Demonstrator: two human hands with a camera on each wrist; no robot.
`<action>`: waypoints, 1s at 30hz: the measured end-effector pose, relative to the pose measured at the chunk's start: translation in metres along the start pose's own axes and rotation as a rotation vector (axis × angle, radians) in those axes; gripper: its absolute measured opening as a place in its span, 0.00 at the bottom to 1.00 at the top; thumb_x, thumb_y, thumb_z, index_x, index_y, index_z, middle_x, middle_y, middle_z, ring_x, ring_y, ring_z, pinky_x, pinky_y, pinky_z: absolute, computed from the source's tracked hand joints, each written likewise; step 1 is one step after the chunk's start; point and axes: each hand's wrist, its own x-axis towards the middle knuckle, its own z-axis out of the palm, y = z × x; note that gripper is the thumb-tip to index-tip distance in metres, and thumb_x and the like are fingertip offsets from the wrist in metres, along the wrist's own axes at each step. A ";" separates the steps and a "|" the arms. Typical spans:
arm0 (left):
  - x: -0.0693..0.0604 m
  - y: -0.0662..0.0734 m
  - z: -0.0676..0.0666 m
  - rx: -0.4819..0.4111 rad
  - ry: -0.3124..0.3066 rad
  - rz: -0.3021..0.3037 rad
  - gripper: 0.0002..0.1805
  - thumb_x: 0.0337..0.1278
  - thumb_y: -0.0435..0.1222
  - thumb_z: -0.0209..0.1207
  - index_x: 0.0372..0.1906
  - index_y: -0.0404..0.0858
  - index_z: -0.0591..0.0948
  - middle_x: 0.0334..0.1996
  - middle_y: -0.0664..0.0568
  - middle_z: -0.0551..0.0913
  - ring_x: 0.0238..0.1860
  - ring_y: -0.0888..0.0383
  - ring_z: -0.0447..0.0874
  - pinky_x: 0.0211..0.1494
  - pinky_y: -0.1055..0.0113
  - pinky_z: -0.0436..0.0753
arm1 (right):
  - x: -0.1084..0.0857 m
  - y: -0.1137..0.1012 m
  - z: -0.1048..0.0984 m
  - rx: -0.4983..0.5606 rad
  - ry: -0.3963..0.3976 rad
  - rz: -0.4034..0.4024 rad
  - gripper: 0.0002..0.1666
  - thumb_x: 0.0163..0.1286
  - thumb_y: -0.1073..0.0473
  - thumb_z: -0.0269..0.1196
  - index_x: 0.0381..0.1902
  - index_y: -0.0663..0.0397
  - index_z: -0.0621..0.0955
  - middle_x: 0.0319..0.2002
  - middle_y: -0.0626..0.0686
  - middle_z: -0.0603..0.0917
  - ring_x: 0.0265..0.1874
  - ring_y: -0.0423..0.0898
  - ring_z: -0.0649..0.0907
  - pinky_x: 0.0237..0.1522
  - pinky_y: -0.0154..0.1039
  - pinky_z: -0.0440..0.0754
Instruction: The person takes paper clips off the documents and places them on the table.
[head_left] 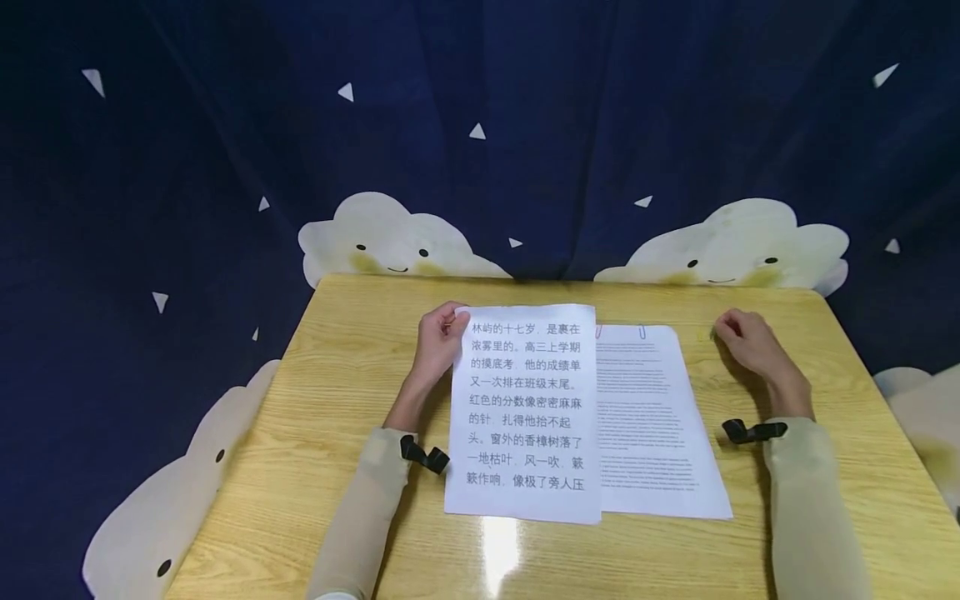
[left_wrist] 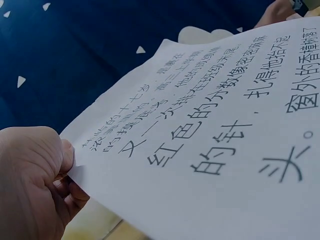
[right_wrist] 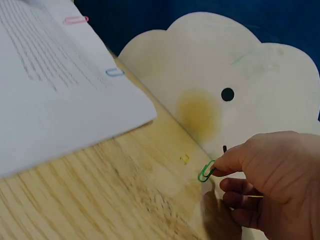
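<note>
A dark blue curtain (head_left: 480,100) with white clouds backs the wooden surface (head_left: 345,392). On that lie small-print pages (head_left: 648,433), their near end splayed slightly right. A large-print sheet (head_left: 525,408) overlaps their left side, its long axis running away from the person toward the curtain; whether it is a single leaf cannot be told. Of the two hands, the left hand (head_left: 438,340) pinches this sheet at its far left corner, and the left wrist view suggests that edge is raised. The right hand (head_left: 753,343) is beyond the pages' right side, thumb and forefinger pinching a green paperclip (right_wrist: 205,171), other fingers curled in. The key relation, as I judge it: the clip lies to the right of the sheet's far edge, with the pages' far end between them, so the left hand is nearer the sheet. A blue clip (right_wrist: 115,73) and a pink clip (right_wrist: 76,20) sit on the pages' far edge; a tiny yellow item (right_wrist: 185,158), probably another clip, lies near the green one.
</note>
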 end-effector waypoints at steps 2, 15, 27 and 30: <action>0.001 -0.001 -0.001 0.002 0.000 0.002 0.08 0.75 0.28 0.58 0.47 0.29 0.86 0.30 0.41 0.85 0.22 0.60 0.73 0.23 0.73 0.68 | 0.001 0.002 -0.001 -0.006 -0.001 0.007 0.15 0.83 0.62 0.52 0.45 0.71 0.79 0.39 0.65 0.78 0.35 0.55 0.73 0.34 0.39 0.69; 0.003 -0.004 -0.007 0.017 0.008 0.017 0.08 0.75 0.28 0.58 0.45 0.28 0.86 0.26 0.45 0.82 0.21 0.62 0.70 0.22 0.73 0.66 | 0.008 0.009 0.001 0.022 0.021 0.085 0.17 0.80 0.58 0.54 0.42 0.68 0.82 0.36 0.64 0.82 0.31 0.51 0.76 0.30 0.38 0.72; 0.009 -0.010 -0.021 0.034 0.021 0.006 0.08 0.75 0.29 0.58 0.45 0.30 0.87 0.22 0.51 0.75 0.20 0.63 0.66 0.23 0.73 0.64 | 0.007 0.006 0.005 0.008 0.043 0.125 0.17 0.79 0.57 0.54 0.44 0.69 0.80 0.39 0.66 0.81 0.36 0.56 0.76 0.33 0.42 0.72; 0.009 -0.012 -0.024 0.017 0.026 -0.003 0.09 0.75 0.29 0.59 0.46 0.29 0.87 0.20 0.50 0.73 0.19 0.63 0.64 0.22 0.73 0.62 | 0.006 0.007 0.005 0.014 0.055 0.142 0.17 0.79 0.57 0.54 0.44 0.69 0.80 0.40 0.67 0.81 0.36 0.56 0.76 0.34 0.43 0.72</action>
